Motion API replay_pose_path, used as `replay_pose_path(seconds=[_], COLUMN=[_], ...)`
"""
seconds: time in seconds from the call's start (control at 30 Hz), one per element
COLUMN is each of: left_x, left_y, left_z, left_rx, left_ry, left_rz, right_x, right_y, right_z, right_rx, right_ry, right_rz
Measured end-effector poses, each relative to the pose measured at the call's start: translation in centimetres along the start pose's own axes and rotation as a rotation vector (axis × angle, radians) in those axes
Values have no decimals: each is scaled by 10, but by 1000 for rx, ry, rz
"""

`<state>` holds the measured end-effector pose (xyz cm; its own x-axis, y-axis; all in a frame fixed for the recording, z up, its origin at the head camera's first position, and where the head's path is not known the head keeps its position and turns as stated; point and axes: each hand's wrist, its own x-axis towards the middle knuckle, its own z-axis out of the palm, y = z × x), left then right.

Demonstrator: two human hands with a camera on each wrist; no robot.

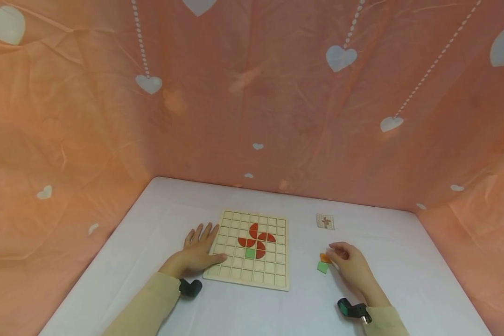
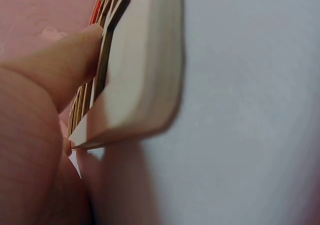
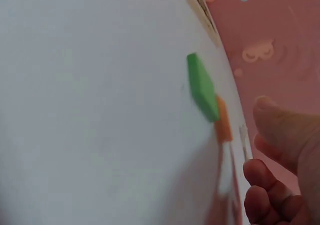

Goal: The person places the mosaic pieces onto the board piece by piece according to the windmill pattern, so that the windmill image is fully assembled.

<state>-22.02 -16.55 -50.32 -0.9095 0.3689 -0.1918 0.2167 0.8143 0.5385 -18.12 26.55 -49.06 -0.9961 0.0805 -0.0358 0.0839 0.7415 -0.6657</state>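
A square wooden grid board (image 1: 235, 274) lies on the table with red quarter-circle pieces (image 1: 260, 249) set in a pinwheel and one green square (image 1: 250, 253) beside them. My left hand (image 1: 199, 254) rests at the board's left edge, fingers spread and thumb over the board; the thumb (image 2: 75, 55) lies on its rim in the left wrist view. To the right, a loose green tile (image 1: 322, 267) touches an orange tile (image 1: 325, 257). Beside the orange tile hovers my right hand (image 1: 353, 266), fingers bent loosely. In the right wrist view, thumb and fingers are apart, with nothing visible between them.
A small pattern card (image 1: 325, 221) with a printed grid lies beyond the loose tiles. The white tabletop (image 1: 172, 200) is bordered by pink-orange cloth (image 1: 218, 116) with hearts at the back and sides. A black wrist camera (image 1: 353, 309) sits on each wrist.
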Motion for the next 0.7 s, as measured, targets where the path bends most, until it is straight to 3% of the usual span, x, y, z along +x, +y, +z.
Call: replay_pose_path(seconds=[0.7], left_x=[-2], left_y=[1], left_z=[0], left_rx=[-5], left_ry=[-5], left_rz=[-8], right_x=[-5], right_y=[7], right_z=[6], right_rx=[-34], right_ry=[-14], right_rz=[24])
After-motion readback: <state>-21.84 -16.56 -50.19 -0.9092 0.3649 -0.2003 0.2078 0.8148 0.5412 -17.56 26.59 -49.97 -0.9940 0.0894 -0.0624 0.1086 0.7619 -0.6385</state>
